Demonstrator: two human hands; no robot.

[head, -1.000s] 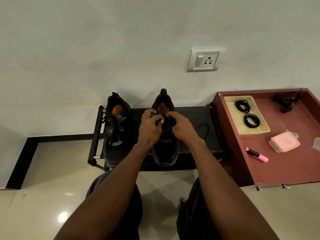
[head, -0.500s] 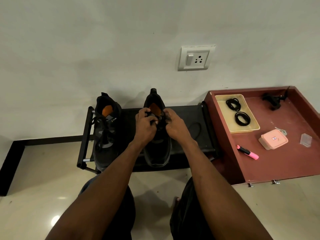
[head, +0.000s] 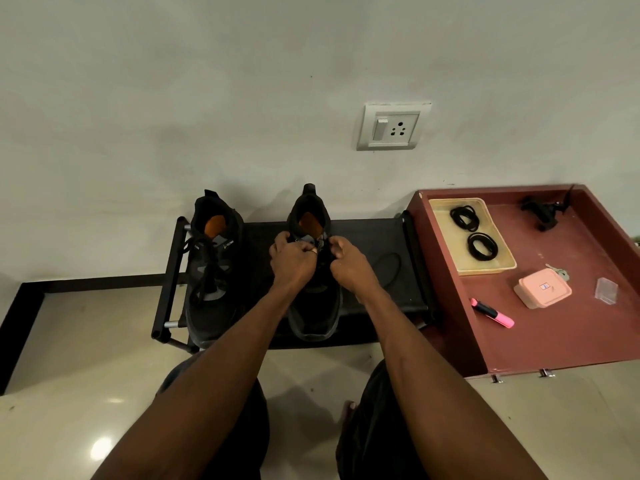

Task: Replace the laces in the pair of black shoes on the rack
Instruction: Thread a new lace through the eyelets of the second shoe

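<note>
rack (head: 374, 237): 1, black, against wall, carries both shoes
shoes: 2; left shoe (head: 211, 271) laced, untouched; right shoe (head: 313, 306) under both hands
coiled laces (head: 482, 246): 2, in tray (head: 502, 268), unused
left hand (head: 292, 259) / right hand (head: 349, 263): fingers curled, apparently pinching lace at top eyelets
progress: early, probably unlacing first shoe

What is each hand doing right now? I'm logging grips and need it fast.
Left hand: fingers curled, pinching the lace at the top of the right-hand black shoe.
Right hand: fingers curled, gripping the lace on the same shoe.
</note>
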